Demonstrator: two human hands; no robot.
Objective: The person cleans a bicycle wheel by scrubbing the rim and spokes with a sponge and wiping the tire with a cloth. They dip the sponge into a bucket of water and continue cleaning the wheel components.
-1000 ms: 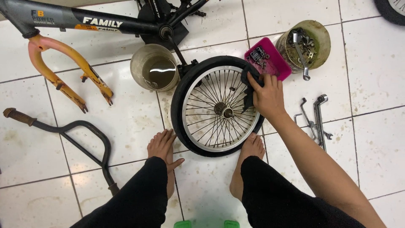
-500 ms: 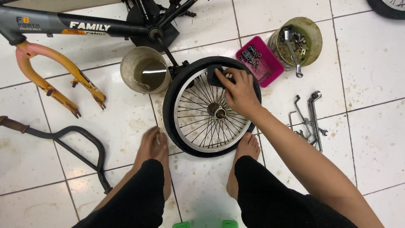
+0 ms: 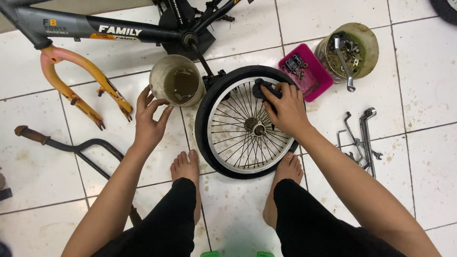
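Pink square tray of small parts lay far right, a round grimy tub of hardware just beyond it; a pale cup of murky liquid far left of the bicycle wheel. Wheel flat on the tiled floor between bare feet — open tiles near right, past the wrenches. Right hand pressed a dark cloth onto the rim, fingers closed on it. Left hand reached for the cup — fingers spread, empty.
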